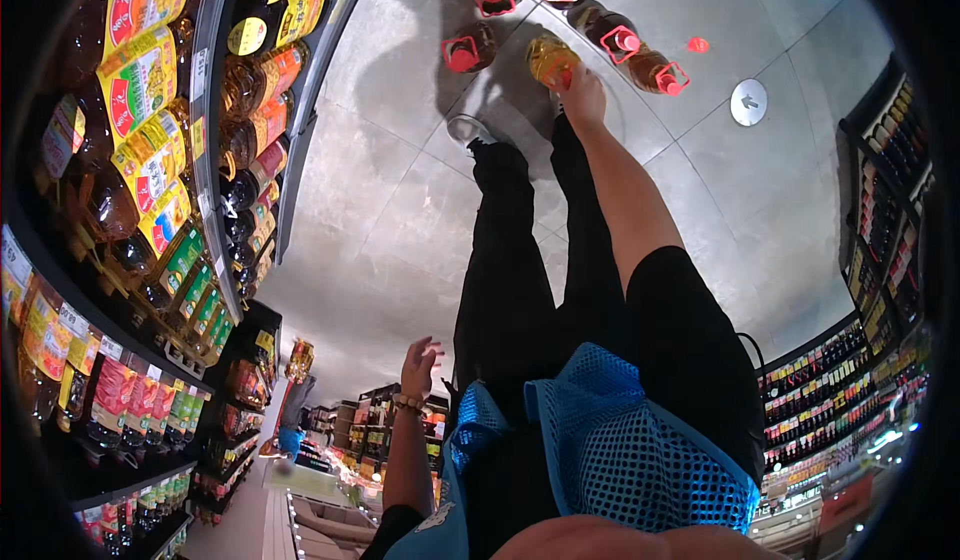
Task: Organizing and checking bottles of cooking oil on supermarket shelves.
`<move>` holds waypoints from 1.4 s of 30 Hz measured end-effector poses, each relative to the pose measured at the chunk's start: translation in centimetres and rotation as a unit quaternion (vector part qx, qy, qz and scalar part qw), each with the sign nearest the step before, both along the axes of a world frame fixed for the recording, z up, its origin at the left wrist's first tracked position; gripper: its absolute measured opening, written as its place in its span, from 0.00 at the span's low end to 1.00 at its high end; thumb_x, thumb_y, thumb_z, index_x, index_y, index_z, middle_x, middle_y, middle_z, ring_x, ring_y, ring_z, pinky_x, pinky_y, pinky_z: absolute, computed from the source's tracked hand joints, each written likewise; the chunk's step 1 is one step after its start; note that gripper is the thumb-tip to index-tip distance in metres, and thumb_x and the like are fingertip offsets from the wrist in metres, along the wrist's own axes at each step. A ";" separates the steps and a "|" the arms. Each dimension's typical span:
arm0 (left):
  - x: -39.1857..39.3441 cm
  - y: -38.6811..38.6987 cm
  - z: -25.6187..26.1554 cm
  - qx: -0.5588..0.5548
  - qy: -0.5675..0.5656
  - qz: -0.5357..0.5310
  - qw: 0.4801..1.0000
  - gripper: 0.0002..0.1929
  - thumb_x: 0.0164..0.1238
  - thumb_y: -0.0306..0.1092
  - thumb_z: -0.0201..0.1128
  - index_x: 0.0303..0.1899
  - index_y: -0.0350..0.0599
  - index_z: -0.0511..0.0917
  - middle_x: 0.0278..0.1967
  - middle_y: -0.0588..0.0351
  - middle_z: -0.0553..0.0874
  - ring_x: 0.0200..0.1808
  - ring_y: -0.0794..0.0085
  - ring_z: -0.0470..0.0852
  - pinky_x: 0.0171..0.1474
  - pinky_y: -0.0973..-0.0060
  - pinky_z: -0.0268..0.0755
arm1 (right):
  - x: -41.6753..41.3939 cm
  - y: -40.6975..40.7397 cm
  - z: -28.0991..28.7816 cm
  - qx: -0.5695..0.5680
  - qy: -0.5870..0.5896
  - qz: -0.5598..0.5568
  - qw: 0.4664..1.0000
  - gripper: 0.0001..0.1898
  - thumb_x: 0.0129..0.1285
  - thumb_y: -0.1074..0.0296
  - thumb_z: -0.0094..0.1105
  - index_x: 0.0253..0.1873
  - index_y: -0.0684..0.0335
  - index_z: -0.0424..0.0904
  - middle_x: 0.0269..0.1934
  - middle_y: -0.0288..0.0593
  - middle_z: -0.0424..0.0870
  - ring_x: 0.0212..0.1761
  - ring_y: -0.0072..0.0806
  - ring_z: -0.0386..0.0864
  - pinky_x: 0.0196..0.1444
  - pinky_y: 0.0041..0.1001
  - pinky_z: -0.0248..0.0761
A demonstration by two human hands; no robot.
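My right hand (583, 98) reaches down to the floor and grips a bottle of yellow cooking oil (551, 57) at its red cap end. Around it on the floor stand several darker bottles with red caps and red handles, among them one bottle (480, 46) to the left and another (651, 70) to the right. My left hand (420, 367) hangs beside my left leg with its fingers apart, a bead bracelet (409, 404) on the wrist, and holds nothing.
Shelves of oil bottles (262, 87) run along the left, with a price rail (201, 72) on their edge. A small red object (697, 44) and a round floor sticker (748, 102) with an arrow lie at the right. More stocked shelves (885, 207) stand further right. Another person (291, 432) is at lower left.
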State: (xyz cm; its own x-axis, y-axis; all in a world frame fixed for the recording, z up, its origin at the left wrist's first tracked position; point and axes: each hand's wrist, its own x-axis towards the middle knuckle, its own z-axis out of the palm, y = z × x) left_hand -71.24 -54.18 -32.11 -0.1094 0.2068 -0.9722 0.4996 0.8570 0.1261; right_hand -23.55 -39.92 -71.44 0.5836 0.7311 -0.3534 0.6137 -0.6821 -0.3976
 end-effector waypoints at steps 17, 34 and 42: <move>4.9 1.5 6.1 0.102 -0.040 0.026 0.994 0.22 0.78 0.39 0.59 0.66 0.42 0.72 0.57 0.48 0.85 0.51 0.66 0.87 0.50 0.69 0.80 | 3.1 5.8 19.1 -0.019 0.285 0.223 0.932 0.15 0.65 0.60 0.61 0.39 0.69 0.78 0.35 0.54 0.83 0.43 0.47 0.83 0.43 0.45 0.75; 6.5 36.4 22.1 0.546 -0.310 0.015 0.779 0.14 0.76 0.26 0.56 0.59 0.39 0.78 0.51 0.54 0.86 0.48 0.74 0.86 0.48 0.77 0.78 | -3.7 29.5 85.4 0.490 0.064 0.431 0.755 0.10 0.69 0.69 0.64 0.48 0.69 0.81 0.36 0.49 0.84 0.35 0.33 0.83 0.39 0.31 0.75; 1.6 39.1 32.8 0.577 -0.450 -0.012 0.681 0.18 0.78 0.26 0.56 0.65 0.37 0.71 0.56 0.51 0.84 0.58 0.70 0.83 0.62 0.71 0.73 | -24.6 44.0 105.1 0.638 -0.141 0.485 0.582 0.13 0.75 0.59 0.55 0.47 0.64 0.81 0.41 0.53 0.85 0.45 0.54 0.83 0.46 0.40 0.77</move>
State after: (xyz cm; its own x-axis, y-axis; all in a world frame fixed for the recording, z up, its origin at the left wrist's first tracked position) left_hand -69.65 -15.12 0.69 0.4401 0.8819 0.1693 -0.2144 -0.0799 0.9735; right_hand -48.13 4.06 33.67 -0.4178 0.3275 0.8475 0.6280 0.7782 0.0089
